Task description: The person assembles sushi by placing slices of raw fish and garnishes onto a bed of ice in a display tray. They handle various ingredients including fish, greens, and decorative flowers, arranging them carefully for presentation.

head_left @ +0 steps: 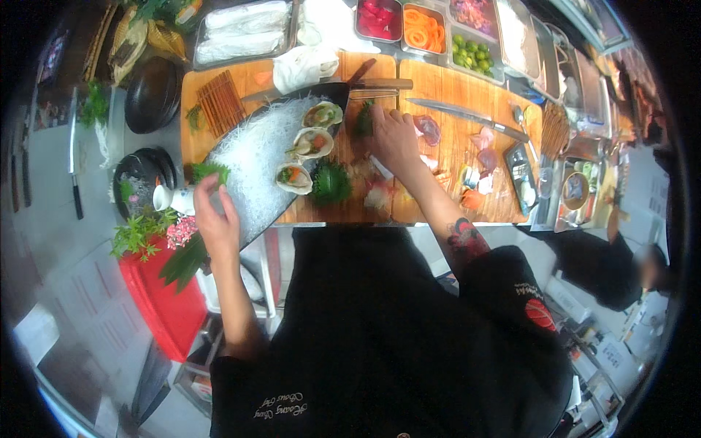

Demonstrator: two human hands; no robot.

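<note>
At about 10 o'clock from the centre of the head view lies a dark, pointed platter (337,90), tilted across the wooden board (456,89) and spread with fine white shreds (252,157). Three filled shells are set on it, running from 1 to 4 o'clock of its middle: an upper shell (323,114), a middle shell (312,144) and a lower shell (294,177).

Toward 9 o'clock, the left hand (217,219) is at the platter's near-left edge, its fingers lightly bent and their tips at a serrated green leaf (209,170); whether they pinch it, I cannot tell. Just beyond that hand are a small white jug (171,198) and pink flowers (181,232).

At 1 o'clock, the right hand (396,140) reaches over the board, palm down, fingers bent, with the tips at a dark green clump (363,120). From where I stand, its grip cannot be made out. A second leafy clump (331,181) rests just beside the lower shell, at the platter's 4 o'clock.

Between 1 and 2 o'clock, a long knife (467,115) lies slantwise, beyond a dark red slice (428,130). Farther out, at 1 o'clock, are containers of orange shreds (423,31) and green fruit (471,55). Around 3 o'clock, another person (602,270) in dark clothing is well apart from the board.
</note>
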